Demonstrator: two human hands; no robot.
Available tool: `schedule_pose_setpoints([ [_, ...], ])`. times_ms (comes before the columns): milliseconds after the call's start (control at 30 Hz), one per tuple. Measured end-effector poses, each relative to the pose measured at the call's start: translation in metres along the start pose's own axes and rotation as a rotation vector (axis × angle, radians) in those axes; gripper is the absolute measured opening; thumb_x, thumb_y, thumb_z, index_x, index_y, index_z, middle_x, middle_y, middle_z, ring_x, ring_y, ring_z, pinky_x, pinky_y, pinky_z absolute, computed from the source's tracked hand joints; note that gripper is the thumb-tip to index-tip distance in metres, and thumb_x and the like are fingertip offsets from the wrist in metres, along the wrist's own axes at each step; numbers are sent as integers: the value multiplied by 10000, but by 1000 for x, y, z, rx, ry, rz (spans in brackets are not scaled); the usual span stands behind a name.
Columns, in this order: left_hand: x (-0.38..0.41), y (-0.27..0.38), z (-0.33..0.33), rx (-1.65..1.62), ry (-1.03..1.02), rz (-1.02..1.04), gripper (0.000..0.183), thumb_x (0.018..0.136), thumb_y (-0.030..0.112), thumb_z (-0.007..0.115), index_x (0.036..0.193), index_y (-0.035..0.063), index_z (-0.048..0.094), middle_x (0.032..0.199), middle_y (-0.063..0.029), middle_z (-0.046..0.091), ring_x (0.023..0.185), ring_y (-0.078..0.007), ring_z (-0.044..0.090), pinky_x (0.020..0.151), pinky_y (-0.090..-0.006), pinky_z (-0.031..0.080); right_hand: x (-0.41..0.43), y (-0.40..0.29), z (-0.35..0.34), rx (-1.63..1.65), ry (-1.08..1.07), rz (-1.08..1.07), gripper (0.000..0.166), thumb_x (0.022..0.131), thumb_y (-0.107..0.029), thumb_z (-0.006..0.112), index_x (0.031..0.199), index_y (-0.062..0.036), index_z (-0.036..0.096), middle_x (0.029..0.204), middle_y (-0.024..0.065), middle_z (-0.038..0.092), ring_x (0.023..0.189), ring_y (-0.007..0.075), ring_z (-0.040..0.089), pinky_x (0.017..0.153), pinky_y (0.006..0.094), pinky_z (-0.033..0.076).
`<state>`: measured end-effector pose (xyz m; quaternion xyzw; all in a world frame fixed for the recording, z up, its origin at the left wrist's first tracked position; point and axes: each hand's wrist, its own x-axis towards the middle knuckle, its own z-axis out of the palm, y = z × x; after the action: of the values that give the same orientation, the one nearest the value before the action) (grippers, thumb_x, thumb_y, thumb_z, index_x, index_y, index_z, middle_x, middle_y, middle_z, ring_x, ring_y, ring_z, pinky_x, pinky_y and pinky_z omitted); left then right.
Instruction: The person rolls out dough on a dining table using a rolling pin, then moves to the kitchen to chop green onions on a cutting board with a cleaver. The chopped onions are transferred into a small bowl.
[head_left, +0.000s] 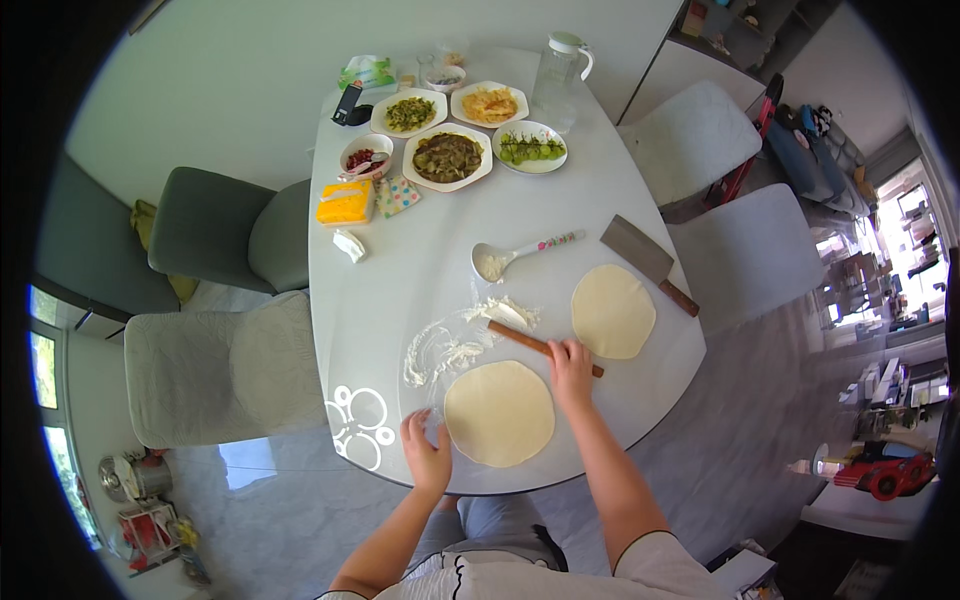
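My right hand grips a wooden rolling pin near its right end, just above the tabletop's front half. Below the pin lies a thin round sheet of dough. At that sheet's left edge is my left hand, fingers apart and nothing in it. A second rolled dough round rests farther right. Loose white flour is smeared over the table left of the pin, with a small heap by its far end. Behind the heap, a ladle holds more flour.
A cleaver lies along the right edge of the white table. Dishes of food, a grape plate, a glass pitcher and a yellow tissue pack stand farther back. Chairs flank both sides.
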<state>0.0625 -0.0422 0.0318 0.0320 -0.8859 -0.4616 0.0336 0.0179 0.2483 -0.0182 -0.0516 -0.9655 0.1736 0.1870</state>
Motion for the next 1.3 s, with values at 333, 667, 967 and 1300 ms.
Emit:
schedule_pose_setpoints([
  [333,29,9,67,504,-321,402,734,985,445,469,1531,-25,324,1623,-204,258,1517,-382,206,1224,-544,154,-34,-74,-8,19,-282,-187,615,954,-347,596,1498,-100,452,1568,180,376,1458,345,347,1195,503,253],
  [667,50,-12,65,489,-300,361,751,985,419,438,1525,-79,284,1610,-216,282,1516,-395,195,1231,-544,124,-24,-57,5,-2,-255,-26,743,944,-396,609,1531,-20,352,1589,203,339,1486,333,303,1213,493,223],
  [967,164,23,90,556,-95,248,781,963,392,491,1517,-111,266,1596,-266,274,1516,-409,188,1229,-555,115,103,-56,26,-16,-175,-16,786,915,-345,651,1521,34,324,1578,244,326,1475,394,294,1221,507,211],
  [1300,165,37,96,592,-197,244,795,972,395,505,1523,-109,234,1605,-282,230,1512,-423,176,1227,-547,132,98,-40,19,-4,-259,6,737,940,-306,606,1514,57,320,1575,258,326,1483,376,290,1219,501,213],
])
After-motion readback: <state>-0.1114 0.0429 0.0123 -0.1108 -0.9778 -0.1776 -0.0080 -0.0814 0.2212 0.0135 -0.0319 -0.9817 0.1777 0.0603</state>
